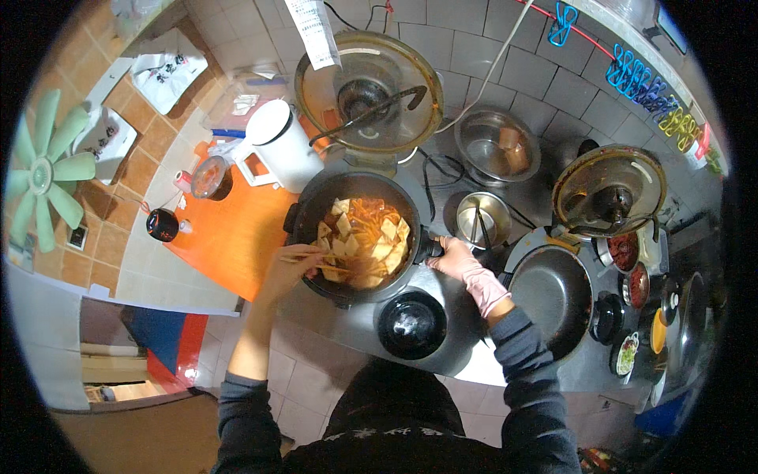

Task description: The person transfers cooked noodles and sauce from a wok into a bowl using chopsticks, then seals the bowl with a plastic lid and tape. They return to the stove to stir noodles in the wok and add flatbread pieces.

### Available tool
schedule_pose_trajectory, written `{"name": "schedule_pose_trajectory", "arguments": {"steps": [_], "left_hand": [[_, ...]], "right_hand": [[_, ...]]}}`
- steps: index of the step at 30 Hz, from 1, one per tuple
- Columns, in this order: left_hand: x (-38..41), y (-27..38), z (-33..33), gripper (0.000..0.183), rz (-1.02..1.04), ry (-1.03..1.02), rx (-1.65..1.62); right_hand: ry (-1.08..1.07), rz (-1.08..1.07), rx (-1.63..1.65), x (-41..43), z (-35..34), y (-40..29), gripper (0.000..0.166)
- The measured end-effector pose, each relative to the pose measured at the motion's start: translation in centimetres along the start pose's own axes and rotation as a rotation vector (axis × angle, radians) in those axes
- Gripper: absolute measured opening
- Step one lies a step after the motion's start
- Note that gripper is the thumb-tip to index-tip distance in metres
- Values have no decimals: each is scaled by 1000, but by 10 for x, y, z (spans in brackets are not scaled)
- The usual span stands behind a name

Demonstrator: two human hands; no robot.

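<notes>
My left hand is bare and grips a pair of wooden chopsticks near the left rim of a black electric cooker pot. Their tips reach into food, where pale flat square pieces and orange noodle-like strips lie in red sauce. The tip end is blurred. On the pot's right side, my right hand, in a pink glove, is closed around the black handle. A large glass lid stands raised behind the pot. An empty glossy black bowl sits in front of it.
A second cooker pot stands open at right, its glass lid raised. Behind are a steel pot holding dark utensils, a steel basin and loose black cable. A white pitcher stands on the orange surface at left.
</notes>
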State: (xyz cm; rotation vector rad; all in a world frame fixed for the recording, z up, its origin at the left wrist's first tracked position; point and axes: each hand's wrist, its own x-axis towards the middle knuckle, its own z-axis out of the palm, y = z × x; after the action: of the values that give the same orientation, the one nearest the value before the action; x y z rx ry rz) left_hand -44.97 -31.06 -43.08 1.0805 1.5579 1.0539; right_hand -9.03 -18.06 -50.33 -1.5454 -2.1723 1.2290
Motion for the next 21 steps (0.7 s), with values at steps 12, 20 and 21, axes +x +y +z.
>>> {"name": "schedule_pose_trajectory", "arguments": {"steps": [12, 20, 21], "left_hand": [[9, -6, -27, 27, 190, 207, -121], [-26, 38, -4, 23, 165, -355, 33], [-32, 39, -15, 23, 158, -355, 70]], "right_hand": [[-121, 88, 369, -40, -51, -81, 15], [183, 80, 518, -157, -8, -77, 13], [223, 124, 655, -176, 8, -81, 14]]}}
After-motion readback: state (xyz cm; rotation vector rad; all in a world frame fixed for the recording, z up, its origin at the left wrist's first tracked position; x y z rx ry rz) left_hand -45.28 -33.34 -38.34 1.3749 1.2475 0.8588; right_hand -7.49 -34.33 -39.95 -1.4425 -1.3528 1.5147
